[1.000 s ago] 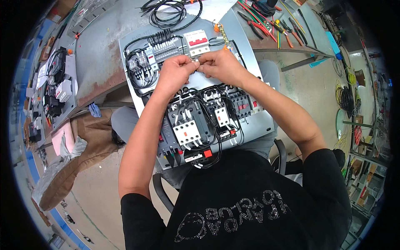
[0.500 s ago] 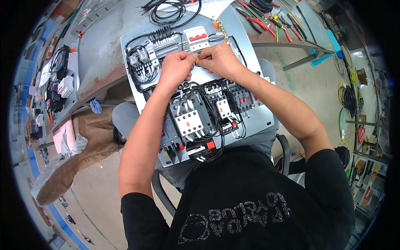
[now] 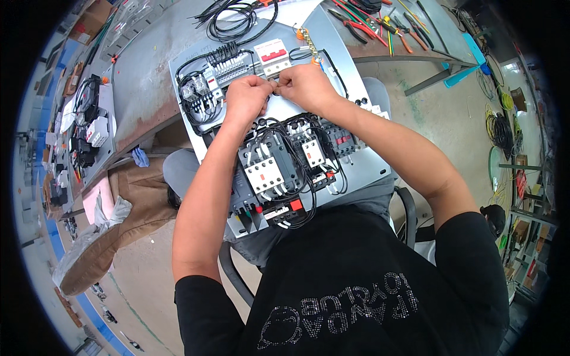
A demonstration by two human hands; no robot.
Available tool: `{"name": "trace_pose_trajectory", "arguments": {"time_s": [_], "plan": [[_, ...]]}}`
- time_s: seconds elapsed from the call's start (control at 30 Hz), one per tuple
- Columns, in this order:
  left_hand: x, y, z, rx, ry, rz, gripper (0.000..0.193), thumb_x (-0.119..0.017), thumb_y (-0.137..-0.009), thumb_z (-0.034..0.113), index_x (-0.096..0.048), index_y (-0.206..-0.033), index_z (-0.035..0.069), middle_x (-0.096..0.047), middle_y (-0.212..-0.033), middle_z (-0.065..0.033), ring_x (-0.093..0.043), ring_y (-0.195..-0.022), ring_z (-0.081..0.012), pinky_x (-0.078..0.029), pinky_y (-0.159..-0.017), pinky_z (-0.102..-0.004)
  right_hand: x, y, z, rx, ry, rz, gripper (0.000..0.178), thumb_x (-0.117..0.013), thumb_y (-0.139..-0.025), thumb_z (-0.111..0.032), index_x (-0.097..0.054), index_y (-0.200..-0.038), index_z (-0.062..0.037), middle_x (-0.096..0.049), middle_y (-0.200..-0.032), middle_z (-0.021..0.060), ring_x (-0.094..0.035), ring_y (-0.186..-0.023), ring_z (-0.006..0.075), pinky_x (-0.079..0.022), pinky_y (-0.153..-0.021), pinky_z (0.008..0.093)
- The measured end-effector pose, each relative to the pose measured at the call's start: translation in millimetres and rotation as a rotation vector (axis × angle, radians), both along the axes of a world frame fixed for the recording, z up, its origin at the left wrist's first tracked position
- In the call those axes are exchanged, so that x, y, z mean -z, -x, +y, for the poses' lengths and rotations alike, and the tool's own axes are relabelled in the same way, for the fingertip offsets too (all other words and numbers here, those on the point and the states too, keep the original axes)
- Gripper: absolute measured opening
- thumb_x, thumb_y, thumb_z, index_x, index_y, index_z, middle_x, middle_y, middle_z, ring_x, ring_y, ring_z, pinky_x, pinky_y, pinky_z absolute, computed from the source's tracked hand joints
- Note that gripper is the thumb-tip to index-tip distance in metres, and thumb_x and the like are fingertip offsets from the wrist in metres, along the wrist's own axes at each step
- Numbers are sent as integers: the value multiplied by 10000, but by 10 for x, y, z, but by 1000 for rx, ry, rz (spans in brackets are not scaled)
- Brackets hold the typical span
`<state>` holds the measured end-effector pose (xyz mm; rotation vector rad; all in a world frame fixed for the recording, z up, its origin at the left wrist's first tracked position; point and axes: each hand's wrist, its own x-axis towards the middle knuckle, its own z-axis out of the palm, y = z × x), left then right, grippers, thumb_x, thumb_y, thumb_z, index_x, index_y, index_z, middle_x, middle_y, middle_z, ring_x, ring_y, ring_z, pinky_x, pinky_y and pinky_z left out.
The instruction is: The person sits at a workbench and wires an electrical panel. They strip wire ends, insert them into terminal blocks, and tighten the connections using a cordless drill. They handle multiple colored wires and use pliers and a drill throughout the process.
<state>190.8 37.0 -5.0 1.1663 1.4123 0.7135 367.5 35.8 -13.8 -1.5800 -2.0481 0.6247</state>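
A metal mounting panel [image 3: 360,176] full of electrical parts rests across my lap and leans on the bench. Over its upper middle, my left hand [image 3: 246,98] and my right hand [image 3: 304,86] meet fingertip to fingertip. Both are closed in a pinch; whatever sits between the fingers is too small and covered to name. Just beyond them is a white circuit breaker [image 3: 272,54] with red levers. A terminal block [image 3: 233,69] and clear relays [image 3: 194,89] lie to the left. Nearer me are a large contactor [image 3: 265,175], a smaller contactor [image 3: 313,153] and black wires [image 3: 287,132].
On the grey bench [image 3: 148,95] lie a coil of black wire [image 3: 228,21] and several pliers [image 3: 356,28]. A brass bar [image 3: 309,43] stands on orange insulators at the panel's far edge. To the left is another person's brown-trousered leg [image 3: 139,187].
The view has shifted slightly. A bit of yellow showed between my fingertips before and is now hidden. My hands remain together over the same part of the panel.
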Motion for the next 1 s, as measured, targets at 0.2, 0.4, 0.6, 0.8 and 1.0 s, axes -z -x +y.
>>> {"name": "trace_pose_trajectory", "arguments": {"time_s": [0.2, 0.4, 0.6, 0.8, 1.0], "plan": [[106, 15, 26, -41, 59, -233, 165, -726, -959, 135, -666, -827, 55, -564, -655, 21, -457, -522, -72, -362, -474, -247, 20, -32, -14, 27, 39, 108, 192, -788, -803, -248, -806, -915, -93, -752, -839, 129, -723, -818, 335, -567, -775, 441], [140, 65, 9, -64, 117, -394, 201, -723, -966, 141, -630, -796, 88, -549, -678, 31, -441, -532, -66, -357, -487, -250, 39, -38, 2, 41, 293, 374, 293, -810, -797, -232, -791, -981, -4, -749, -759, 109, -702, -571, 191, -562, -613, 330], [31, 154, -28, -15, 210, -398, 96, -718, -969, 164, -713, -917, 83, -619, -761, 43, -538, -603, -49, -450, -534, -220, 97, -58, 29, -11, 123, 223, 263, -798, -795, -213, -781, -963, -11, -746, -760, 100, -711, -595, 195, -561, -619, 334], [36, 153, -90, 86, 50, -138, 187, -753, -960, 206, -754, -1017, 28, -627, -730, 33, -533, -572, -41, -435, -497, -207, 17, -34, 32, 36, 394, 406, 229, -775, -850, -141, -763, -1008, 24, -748, -830, 81, -697, -635, 128, -563, -593, 275], [37, 78, -91, 60, -96, 21, 158, -722, -964, 188, -751, -982, 33, -610, -687, 22, -512, -545, -46, -391, -469, -222, -42, -18, 14, 75, 460, 489, 193, -781, -832, -131, -766, -937, 30, -742, -766, 83, -711, -604, 132, -564, -568, 273]]}}
